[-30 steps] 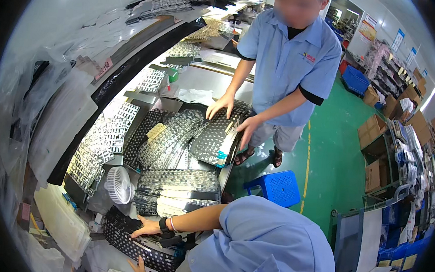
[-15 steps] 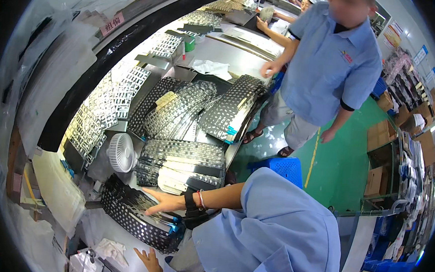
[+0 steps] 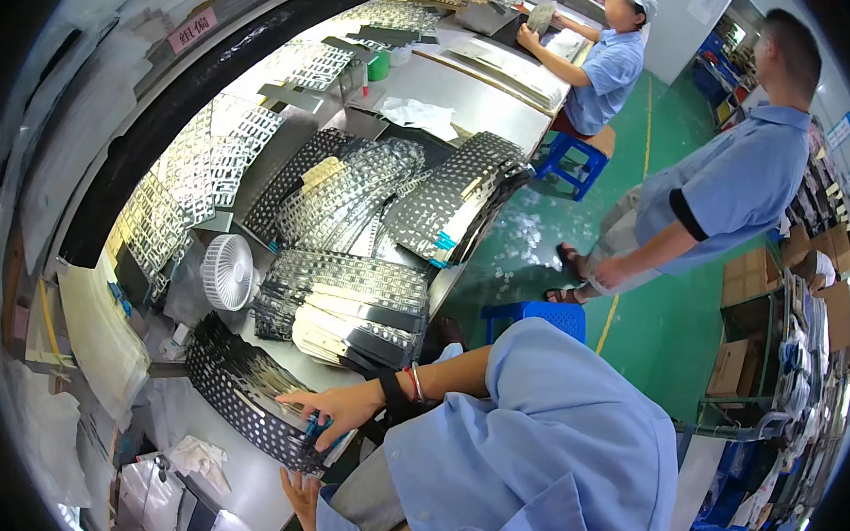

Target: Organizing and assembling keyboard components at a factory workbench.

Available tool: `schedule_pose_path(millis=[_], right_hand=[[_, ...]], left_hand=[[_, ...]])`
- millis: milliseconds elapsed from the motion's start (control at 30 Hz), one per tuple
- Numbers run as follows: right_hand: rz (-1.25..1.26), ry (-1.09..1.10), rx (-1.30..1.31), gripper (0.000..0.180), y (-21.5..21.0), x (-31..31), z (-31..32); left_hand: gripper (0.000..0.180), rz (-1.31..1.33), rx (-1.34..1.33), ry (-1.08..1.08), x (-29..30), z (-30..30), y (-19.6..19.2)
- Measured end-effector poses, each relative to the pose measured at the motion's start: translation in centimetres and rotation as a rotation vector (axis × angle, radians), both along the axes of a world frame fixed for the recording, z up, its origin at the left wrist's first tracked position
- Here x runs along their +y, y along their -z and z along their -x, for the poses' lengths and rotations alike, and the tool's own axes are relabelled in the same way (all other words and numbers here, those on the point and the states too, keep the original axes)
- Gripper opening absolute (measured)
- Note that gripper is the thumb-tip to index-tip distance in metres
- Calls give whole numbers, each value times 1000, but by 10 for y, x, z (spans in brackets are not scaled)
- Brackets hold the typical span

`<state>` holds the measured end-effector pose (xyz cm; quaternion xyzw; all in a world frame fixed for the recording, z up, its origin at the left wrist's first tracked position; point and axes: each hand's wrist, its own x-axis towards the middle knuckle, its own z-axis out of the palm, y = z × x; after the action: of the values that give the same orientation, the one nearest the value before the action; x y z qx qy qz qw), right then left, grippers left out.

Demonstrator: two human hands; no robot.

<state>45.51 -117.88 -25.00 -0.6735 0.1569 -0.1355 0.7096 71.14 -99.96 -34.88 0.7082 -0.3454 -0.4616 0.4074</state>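
Note:
A fanned stack of black sheets with rows of pale spots [image 3: 251, 413] lies on the near bench. Over its right end reaches my right hand [image 3: 350, 409], wearing a black wristband, its fingers closed around a blue clip [image 3: 316, 426] fixed to the stack. My left hand [image 3: 304, 500] is at the stack's near edge, fingers stretched up against it; whether they grip the edge is hard to see. Just beyond lies another pile of perforated sheets [image 3: 346, 278] with cream and black strips on top. A white round fan [image 3: 229, 271] stands to its left.
More perforated sheet piles [image 3: 346, 202] cover the bench behind. A crumpled white cloth [image 3: 201, 461] lies near the left. To the right stand a blue stool [image 3: 535, 321] and a standing person [image 3: 731, 187]; another person [image 3: 607, 67] sits farther back, holding a sheet stack.
My right hand has shifted right along the stack onto the blue clip. My left hand has come up to the stack's edge. The standing person has stepped right and turned away.

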Motion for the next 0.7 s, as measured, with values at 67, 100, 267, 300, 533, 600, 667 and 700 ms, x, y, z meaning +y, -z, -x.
schedule_pose_path(millis=[67, 100, 267, 300, 533, 600, 667, 700], right_hand=[[12, -24, 64, 104, 6, 2, 9], [14, -40, 63, 103, 9, 3, 15], [-1, -117, 25, 102, 19, -1, 55], [9, -140, 11, 103, 23, -1, 61], [104, -126, 14, 96, 8, -31, 168], [253, -93, 30, 90, -8, -53, 222], [280, -100, 27, 87, -12, -81, 279], [260, -111, 65, 86, -13, -95, 305]], left_hand=[[62, -15, 23, 50, 0, 23, -3], [61, -21, 34, 78, -8, 36, -3], [57, -46, 104, 228, -11, 109, 2], [56, -51, 117, 247, -28, 123, -1], [50, -91, 196, 420, -65, 226, 5], [49, -111, 215, 411, -67, 268, 4], [36, -54, 214, 365, -85, 321, -31], [40, -52, 189, 409, -101, 349, -46]])
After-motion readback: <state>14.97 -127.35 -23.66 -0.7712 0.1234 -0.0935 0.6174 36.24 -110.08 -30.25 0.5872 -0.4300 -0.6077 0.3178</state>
